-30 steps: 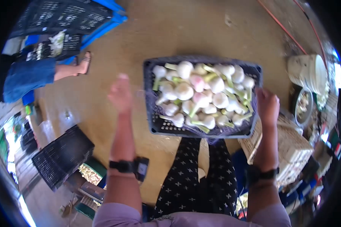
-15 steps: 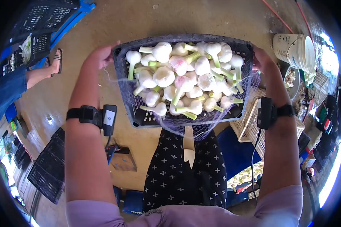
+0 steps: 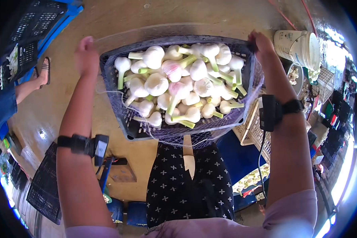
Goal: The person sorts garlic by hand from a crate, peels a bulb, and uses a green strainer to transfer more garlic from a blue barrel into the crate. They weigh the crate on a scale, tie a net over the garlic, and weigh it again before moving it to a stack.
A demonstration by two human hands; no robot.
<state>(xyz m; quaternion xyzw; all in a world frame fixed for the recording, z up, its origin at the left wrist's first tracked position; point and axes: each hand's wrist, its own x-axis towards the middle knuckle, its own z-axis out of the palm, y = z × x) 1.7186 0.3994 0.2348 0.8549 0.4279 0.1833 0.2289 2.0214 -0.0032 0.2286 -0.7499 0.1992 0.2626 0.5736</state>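
Observation:
A dark plastic crate (image 3: 114, 104) full of white garlic bulbs (image 3: 156, 84) with cut green stems sits in front of my legs. Purple mesh net (image 3: 174, 135) hangs around its near side and right side, and a thin sheet of it stretches above the far rim. My left hand (image 3: 87, 55) is raised off the crate's left side, its fingers closed on the net's edge. At the far right corner my right hand (image 3: 261, 44) is curled on the net, close to the rim. Its fingertips are partly hidden.
A white bucket (image 3: 295, 48) stands at the right beside a metal basin (image 3: 297, 79). Cream baskets (image 3: 254, 127) lie right of the crate. Black crates (image 3: 45, 182) sit at left. Another person's sandalled foot (image 3: 45, 71) shows at upper left.
My left hand has moved away from the crate's side, pulling net up and outward. My right hand has shifted up to the far corner. The net now stretches past the far rim.

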